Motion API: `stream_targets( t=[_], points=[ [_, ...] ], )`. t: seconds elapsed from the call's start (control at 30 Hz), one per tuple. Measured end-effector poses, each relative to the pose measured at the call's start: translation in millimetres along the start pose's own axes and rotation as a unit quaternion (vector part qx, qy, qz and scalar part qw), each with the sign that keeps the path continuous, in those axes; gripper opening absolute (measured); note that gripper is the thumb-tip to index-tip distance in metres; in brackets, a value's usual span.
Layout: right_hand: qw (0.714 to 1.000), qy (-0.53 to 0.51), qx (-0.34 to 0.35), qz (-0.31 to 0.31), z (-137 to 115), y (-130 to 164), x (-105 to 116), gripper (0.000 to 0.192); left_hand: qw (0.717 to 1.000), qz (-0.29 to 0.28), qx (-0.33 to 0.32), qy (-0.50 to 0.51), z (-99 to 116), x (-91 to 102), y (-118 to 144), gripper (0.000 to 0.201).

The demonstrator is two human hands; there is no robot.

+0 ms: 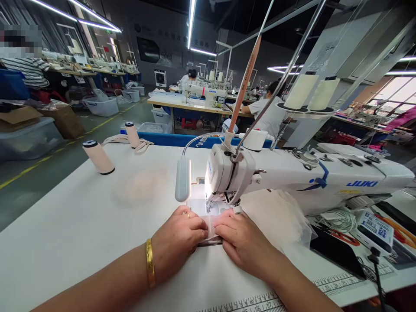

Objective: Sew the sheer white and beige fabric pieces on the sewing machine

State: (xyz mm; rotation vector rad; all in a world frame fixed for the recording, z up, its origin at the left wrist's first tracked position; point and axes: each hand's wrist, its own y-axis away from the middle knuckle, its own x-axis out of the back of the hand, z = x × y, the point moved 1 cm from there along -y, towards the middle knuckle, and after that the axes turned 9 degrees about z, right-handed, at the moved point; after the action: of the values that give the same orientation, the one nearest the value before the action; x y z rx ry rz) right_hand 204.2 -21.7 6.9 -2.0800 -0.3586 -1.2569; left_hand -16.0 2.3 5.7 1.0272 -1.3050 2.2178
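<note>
Step in hand: both hands press a small pale fabric piece (210, 225) flat on the white table (65, 225), just in front of the sewing machine (292, 173) needle area.
Doing it well: judging from the layout, the edges should stay aligned and the piece flat and square to the presser foot, with fingertips kept clear of the needle.
Left hand (178, 240): fingers curled down, pinching and pressing the fabric's left edge; a gold bangle (150, 268) sits on the wrist.
Right hand (242, 240): fingers folded onto the fabric's right edge, holding it down.
Fabric relative to grip: it lies between the 2 hands, under their fingertips, its far end reaching toward the lit needle plate.
Nearby: lamp (183, 178) to the left of the needle, thread cone (97, 157) well apart.
</note>
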Motion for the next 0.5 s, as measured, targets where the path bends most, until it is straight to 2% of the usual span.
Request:
stream_targets(
  t=[0.33, 0.5],
  points=[
    [0.999, 0.039, -0.003, 0.028, 6, -4, -8, 0.024, 0.999, 0.005, -0.009, -0.042, -12, -6.1, -4, 0.027],
    [0.998, 0.048, 0.016, 0.047, 7, -3, -9, 0.030, 0.998, 0.026, -0.039, -0.035, -12, -5.4, -5, 0.027]
  ],
)
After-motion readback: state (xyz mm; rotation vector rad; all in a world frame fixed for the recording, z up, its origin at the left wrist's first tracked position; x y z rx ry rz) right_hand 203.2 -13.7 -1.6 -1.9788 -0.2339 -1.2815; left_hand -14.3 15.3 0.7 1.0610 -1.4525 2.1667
